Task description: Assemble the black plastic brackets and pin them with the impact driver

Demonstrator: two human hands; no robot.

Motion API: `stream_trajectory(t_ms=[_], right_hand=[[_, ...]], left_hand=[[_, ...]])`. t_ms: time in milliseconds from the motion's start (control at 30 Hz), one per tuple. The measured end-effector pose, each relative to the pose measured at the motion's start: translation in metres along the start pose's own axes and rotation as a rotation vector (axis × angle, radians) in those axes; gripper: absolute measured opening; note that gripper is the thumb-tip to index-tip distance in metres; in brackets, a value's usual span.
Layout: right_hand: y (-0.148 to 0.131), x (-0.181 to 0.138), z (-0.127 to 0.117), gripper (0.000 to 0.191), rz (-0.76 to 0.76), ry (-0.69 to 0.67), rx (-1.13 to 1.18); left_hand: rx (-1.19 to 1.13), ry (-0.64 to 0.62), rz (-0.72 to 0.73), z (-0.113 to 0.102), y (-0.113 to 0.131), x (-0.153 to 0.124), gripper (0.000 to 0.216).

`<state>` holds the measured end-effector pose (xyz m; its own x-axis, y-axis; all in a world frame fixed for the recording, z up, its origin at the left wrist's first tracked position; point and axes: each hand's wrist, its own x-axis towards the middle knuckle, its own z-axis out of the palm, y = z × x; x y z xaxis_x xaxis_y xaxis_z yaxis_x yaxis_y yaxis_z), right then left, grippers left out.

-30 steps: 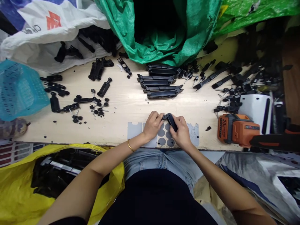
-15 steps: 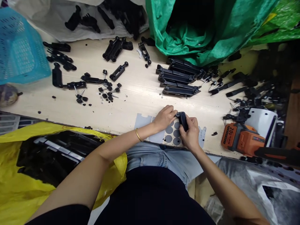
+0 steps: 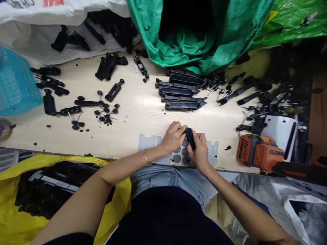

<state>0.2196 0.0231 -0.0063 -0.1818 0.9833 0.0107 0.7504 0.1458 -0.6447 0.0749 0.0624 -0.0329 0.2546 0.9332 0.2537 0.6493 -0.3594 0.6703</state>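
Both my hands meet over the near edge of the wooden table (image 3: 138, 115). My right hand (image 3: 199, 152) is closed round a small black plastic part (image 3: 190, 137), held upright. My left hand (image 3: 173, 136), with a gold bangle at the wrist, pinches the top end of the same part with its fingertips. Under my hands lies a grey sheet (image 3: 153, 143) with round dark stickers. A stack of long black plastic pieces (image 3: 181, 93) lies just beyond my hands.
Loose black parts and small screws (image 3: 102, 114) are scattered at the left. A teal basket (image 3: 15, 85) stands far left, an orange cordless drill (image 3: 258, 153) at the right. A green sack (image 3: 194, 37) lies at the back, a yellow sack (image 3: 30, 190) of parts beside my left leg.
The camera has swung a little; my hands stay together on the black part. My right hand has tilted the part more upright, and my left fingers have moved onto its top end.
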Motion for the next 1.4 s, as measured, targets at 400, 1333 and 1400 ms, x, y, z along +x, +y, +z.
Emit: stream_trajectory(t_ms=[400, 1333, 1400], right_hand=[[-0.002, -0.003, -0.003, 0.07, 0.03, -0.052, 0.047], [-0.004, 0.006, -0.012, 0.058, 0.038, -0.159, 0.095], [0.005, 0.019, -0.029, 0.049, 0.013, -0.274, 0.169]], left_hand=[[-0.155, -0.009, 0.049, 0.005, 0.002, -0.005, 0.035], [-0.015, 0.034, -0.205, 0.006, 0.023, -0.01, 0.033], [0.016, -0.012, -0.171, 0.0, 0.017, -0.009, 0.033]])
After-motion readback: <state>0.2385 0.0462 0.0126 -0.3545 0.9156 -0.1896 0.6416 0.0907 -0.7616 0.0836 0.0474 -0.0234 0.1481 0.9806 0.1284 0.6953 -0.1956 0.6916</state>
